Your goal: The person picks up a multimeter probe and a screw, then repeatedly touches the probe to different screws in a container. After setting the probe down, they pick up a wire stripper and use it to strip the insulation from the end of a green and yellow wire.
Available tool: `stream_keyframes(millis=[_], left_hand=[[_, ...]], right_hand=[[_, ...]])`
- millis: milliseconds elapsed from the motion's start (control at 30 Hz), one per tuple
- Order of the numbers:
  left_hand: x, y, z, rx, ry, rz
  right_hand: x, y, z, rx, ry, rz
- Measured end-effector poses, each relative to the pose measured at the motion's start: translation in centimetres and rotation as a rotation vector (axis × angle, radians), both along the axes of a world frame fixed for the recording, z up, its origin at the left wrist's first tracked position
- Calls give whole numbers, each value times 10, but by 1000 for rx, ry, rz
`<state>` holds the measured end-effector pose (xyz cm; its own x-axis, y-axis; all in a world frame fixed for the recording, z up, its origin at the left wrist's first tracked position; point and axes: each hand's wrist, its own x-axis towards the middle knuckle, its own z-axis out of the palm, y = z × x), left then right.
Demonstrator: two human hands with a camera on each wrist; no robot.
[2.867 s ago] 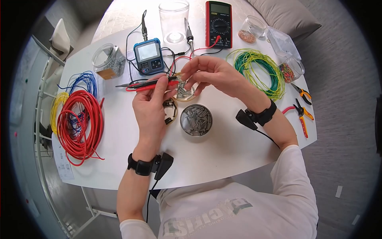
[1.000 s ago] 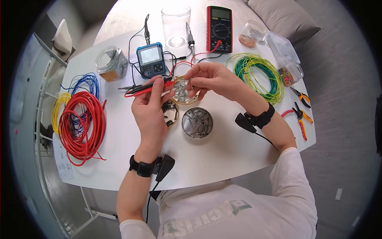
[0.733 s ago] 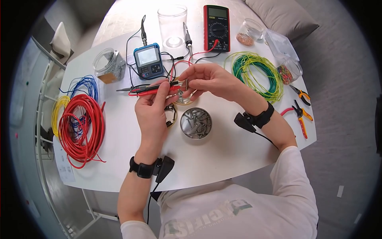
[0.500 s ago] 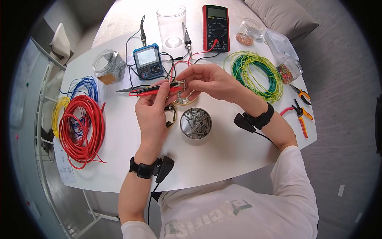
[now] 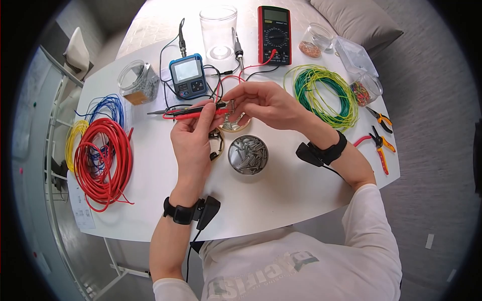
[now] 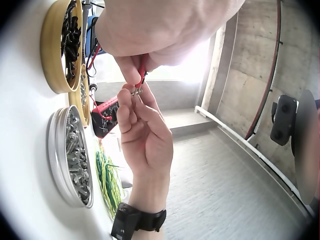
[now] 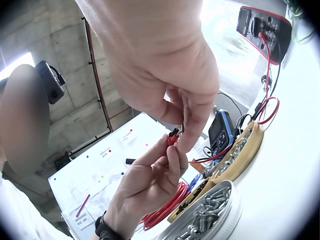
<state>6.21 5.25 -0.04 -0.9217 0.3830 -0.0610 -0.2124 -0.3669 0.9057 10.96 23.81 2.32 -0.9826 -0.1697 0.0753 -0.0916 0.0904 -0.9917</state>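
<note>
In the head view the left hand (image 5: 193, 143) holds a red probe (image 5: 188, 116) and a black probe (image 5: 187, 110) side by side, thumb on top. Facing it, the right hand (image 5: 268, 106) pinches a small metal piece (image 5: 231, 104) at the probes' tip end. Both wrist views show this piece (image 6: 137, 91) (image 7: 180, 130) between the hands, close to the red probe end (image 7: 172, 140); exact contact is too small to tell. Below the hands stands a round tin of screws (image 5: 248, 154). A dish of silvery screws (image 5: 233, 125) and one of dark screws (image 5: 217, 145) are partly hidden.
Behind the hands lie a blue-framed tester (image 5: 188, 75), a soldering iron (image 5: 238, 47), a red multimeter (image 5: 274, 35) and a clear jar (image 5: 218, 32). Red cable (image 5: 103, 160) is coiled at left, green-yellow wire (image 5: 324, 95) at right, beside pliers (image 5: 382, 118) and strippers (image 5: 379, 145).
One second ago the hands were farther apart. The left hand has moved slightly right with the probes, and the small metal piece in the right fingers is now beside the probe ends.
</note>
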Motion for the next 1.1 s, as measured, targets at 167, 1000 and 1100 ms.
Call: stream_keyframes(millis=[167,1000,1100], left_hand=[[0,0,0,-1,7,1],[-3,-1,0,68,50,125],[-3,0,-1,62,45,124]], right_hand=[[0,0,-1,10,9,5],[20,-13,13,779,179,150],[33,-27,7,936,252,316]])
